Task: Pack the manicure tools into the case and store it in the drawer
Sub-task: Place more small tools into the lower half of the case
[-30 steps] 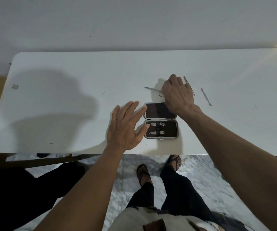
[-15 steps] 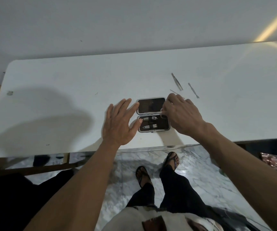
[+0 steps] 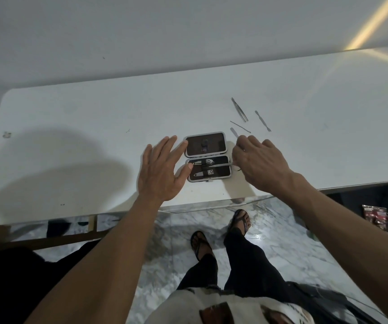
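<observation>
A small case lies open on a white table, close to the near edge. It has two dark halves with a grey rim. The far half looks almost bare inside. The near half has two shiny nail clippers in it, one behind the other.

The left hand is flat and spread wide, palm down, holding nothing. It sits just to the left of the case. One long finger touches the left edge of the far half, and the thumb tip touches the left edge of the near half.

The right hand is just to the right of the case. Its fingers are curled in and pinch one end of a thin metal tool, the scissors. The blades lie across the near half of the case, pointing left, on top of the far clipper. A small dark loop of the handle peeks out under the hand, past the right edge of the case.

More tools lie loose on the table, behind the right hand and a bit apart from the case. There are tweezers, a thin pin, a flat stick with a forked end, and a short grey file whose near end is hidden by the fingers.

Below the table edge, the person's legs and sandals stand on a marble floor.
</observation>
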